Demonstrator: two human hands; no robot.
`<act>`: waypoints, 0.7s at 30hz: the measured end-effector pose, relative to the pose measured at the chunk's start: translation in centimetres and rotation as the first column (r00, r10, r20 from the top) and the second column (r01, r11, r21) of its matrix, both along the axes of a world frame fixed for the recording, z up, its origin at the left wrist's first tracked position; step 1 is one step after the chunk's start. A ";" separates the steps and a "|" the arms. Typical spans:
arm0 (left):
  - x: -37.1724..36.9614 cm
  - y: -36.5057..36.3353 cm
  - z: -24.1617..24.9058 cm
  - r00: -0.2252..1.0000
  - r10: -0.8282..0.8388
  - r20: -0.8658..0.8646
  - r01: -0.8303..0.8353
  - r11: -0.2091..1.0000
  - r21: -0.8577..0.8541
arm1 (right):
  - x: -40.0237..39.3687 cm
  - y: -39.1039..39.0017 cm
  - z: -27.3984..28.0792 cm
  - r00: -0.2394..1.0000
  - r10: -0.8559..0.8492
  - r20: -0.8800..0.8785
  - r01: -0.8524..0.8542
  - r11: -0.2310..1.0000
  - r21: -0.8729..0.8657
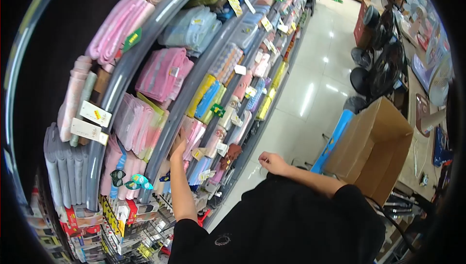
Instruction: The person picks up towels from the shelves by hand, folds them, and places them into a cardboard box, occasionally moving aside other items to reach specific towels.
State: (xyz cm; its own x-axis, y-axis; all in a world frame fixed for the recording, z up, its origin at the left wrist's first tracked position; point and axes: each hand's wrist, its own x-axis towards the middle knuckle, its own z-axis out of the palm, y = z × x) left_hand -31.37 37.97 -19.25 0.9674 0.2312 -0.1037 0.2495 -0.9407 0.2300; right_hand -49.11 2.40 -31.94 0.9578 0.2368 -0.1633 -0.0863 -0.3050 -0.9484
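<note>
My left hand (pixel 179 143) reaches into a shelf at the side of a stack of folded pink towels (pixel 194 136), its visible fingers stretched out along them and their tips partly hidden. Yellow and blue folded towels (pixel 208 100) sit just beyond in the same row. My right hand (pixel 274 163) hangs over the aisle with its fingers curled in, and nothing shows in it. Above my left hand, a bright pink wrapped towel bundle (pixel 165 74) rests on the neighbouring shelf, with packed pale pink towels (pixel 133 125) below it.
Grey curved shelf rails (pixel 182 86) run along the left, with price tags (pixel 90 130) on them. An open cardboard box (pixel 374 142) stands to the right of my right hand. Black fans (pixel 383 60) line the aisle's far side, beside a glossy tiled floor (pixel 310 74).
</note>
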 end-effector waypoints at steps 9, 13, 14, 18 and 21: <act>0.4 -0.3 0.3 0.992 0.034 -0.124 -0.031 0.999 0.028 | -0.1 -2.4 -1.1 0.992 0.068 0.103 -0.071 0.997 0.032; 0.5 -0.9 0.5 0.990 0.077 -0.118 -0.071 0.996 0.054 | -0.8 -3.7 -2.4 0.992 0.092 0.090 -0.094 0.995 0.028; 0.4 -1.4 0.7 0.990 0.083 -0.117 -0.076 0.995 0.067 | -1.0 -4.1 -2.7 0.992 0.099 0.073 -0.100 0.995 0.011; -0.6 -4.5 2.5 0.998 0.056 0.030 -0.059 0.991 0.117 | -2.1 -5.5 -4.3 0.991 0.114 0.071 -0.117 0.992 0.043; -0.9 -5.7 2.4 0.990 0.127 0.058 -0.135 0.978 0.156 | -2.5 -6.6 -5.7 0.989 0.141 0.047 -0.141 0.990 -0.012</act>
State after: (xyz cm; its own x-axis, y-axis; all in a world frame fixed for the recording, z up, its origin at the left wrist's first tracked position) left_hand -32.27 32.27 -16.83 0.9305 0.3662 -0.0104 0.3655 -0.9260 0.0940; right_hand -51.65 -4.20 -37.64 0.9215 0.3690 -0.1208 0.0035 -0.3190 -0.9478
